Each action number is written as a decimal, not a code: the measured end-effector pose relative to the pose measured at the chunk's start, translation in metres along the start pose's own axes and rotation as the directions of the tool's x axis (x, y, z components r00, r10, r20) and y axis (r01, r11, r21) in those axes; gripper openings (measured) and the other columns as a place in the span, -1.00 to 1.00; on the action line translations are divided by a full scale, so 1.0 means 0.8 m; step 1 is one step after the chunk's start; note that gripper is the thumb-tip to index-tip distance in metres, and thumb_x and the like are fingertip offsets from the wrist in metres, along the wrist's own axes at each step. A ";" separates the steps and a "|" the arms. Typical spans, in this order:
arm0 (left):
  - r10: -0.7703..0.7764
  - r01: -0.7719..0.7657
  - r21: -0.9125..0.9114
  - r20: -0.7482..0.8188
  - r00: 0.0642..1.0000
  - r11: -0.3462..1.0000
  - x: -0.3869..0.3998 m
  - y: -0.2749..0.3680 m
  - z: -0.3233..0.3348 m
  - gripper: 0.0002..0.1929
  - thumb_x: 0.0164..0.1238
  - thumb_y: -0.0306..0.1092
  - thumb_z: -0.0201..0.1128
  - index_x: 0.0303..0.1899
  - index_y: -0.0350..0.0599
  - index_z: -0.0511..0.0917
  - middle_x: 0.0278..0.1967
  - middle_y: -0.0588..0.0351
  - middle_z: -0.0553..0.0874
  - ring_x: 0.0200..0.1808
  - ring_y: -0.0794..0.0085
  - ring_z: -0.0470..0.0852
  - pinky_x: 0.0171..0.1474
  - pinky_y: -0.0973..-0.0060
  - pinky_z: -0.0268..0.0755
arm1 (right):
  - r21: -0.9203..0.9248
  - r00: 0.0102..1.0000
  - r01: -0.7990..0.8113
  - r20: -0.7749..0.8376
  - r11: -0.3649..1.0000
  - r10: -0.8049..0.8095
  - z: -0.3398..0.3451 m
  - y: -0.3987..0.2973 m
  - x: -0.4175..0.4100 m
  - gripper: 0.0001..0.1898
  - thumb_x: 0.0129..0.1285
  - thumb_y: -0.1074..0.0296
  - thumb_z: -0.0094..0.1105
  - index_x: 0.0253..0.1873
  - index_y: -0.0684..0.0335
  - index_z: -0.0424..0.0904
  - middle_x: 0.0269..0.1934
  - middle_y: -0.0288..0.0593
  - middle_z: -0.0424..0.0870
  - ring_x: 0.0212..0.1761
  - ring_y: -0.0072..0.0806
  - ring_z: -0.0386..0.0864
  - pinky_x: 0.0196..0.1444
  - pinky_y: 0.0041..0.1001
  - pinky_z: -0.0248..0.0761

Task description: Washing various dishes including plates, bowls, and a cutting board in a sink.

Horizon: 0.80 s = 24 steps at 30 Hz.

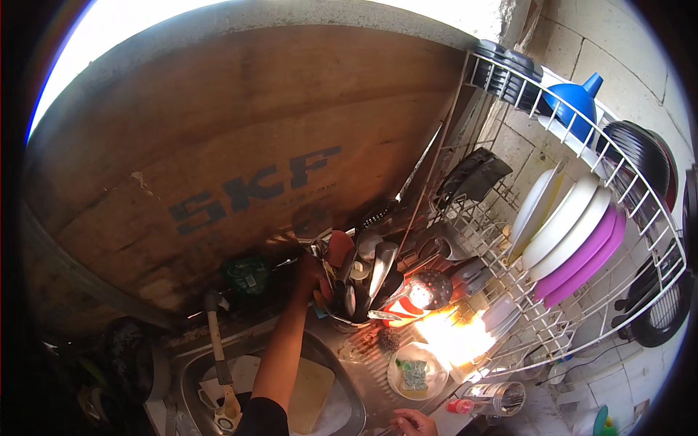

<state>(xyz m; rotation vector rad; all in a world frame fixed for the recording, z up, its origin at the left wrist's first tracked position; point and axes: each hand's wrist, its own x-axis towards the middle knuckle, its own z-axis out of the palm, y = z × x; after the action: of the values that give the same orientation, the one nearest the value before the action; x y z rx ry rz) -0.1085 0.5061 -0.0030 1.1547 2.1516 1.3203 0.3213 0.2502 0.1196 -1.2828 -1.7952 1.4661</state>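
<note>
My left arm stretches over the sink (357, 406) to a crowded utensil holder (349, 326). In shadow at the holder's left side is my left hand (310, 271); its fingers are hidden, so its grip is unclear. Spoons, a metal ladle (383, 261) and a red-headed utensil (340, 248) stand upright there. At the bottom edge my right hand (413, 422) is partly cut off, fingers bent, near the counter's front. Whether it holds something cannot be made out. Nearest to it is a white bowl (436, 384) with a green scouring sponge (415, 376) inside.
A faucet (216, 338) reaches over the sink, which holds a cutting board (313, 395). On the right, a white wire dish rack (605, 332) carries plates (567, 229) and a blue funnel (575, 101). A glass jar (507, 398) lies near the counter edge. A wooden panel (245, 109) stands behind.
</note>
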 end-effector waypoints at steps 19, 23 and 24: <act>-0.562 0.543 -0.167 -0.103 0.821 0.823 -0.448 0.042 -0.127 -0.82 0.13 -0.39 0.15 -0.42 -0.33 0.63 -0.66 -0.02 0.67 -0.69 0.31 0.67 -0.50 0.40 0.53 | 0.264 0.964 -0.120 0.261 0.957 0.049 0.047 -0.001 -0.081 -0.77 0.41 0.43 0.09 0.08 0.37 0.54 -0.24 -0.10 0.69 -0.29 -0.54 0.66 -0.37 -0.60 0.49; -0.688 0.646 -0.356 0.011 0.726 0.676 -0.538 -0.006 -0.166 -0.81 0.17 -0.38 0.15 -0.45 -0.34 0.61 -0.63 0.01 0.68 -0.68 0.36 0.67 -0.56 0.46 0.50 | 0.220 0.958 -0.088 0.286 0.972 0.021 0.063 -0.005 -0.106 -0.77 0.41 0.42 0.08 0.07 0.38 0.55 -0.25 -0.09 0.70 -0.28 -0.53 0.66 -0.38 -0.60 0.50; -0.684 0.625 -0.378 -0.030 0.729 0.683 -0.551 -0.021 -0.178 -0.80 0.19 -0.38 0.15 -0.45 -0.35 0.61 -0.62 0.00 0.69 -0.68 0.37 0.67 -0.57 0.47 0.49 | 0.207 0.956 -0.073 0.293 0.976 0.010 0.067 -0.006 -0.112 -0.77 0.41 0.42 0.08 0.07 0.38 0.55 -0.25 -0.09 0.70 -0.28 -0.52 0.67 -0.37 -0.60 0.50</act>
<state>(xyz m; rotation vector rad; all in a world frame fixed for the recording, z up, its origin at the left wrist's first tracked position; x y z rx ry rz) 0.0538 0.0722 0.0071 0.0765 2.0216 1.3764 0.3153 0.1461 0.1241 -1.0449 -1.7309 1.8987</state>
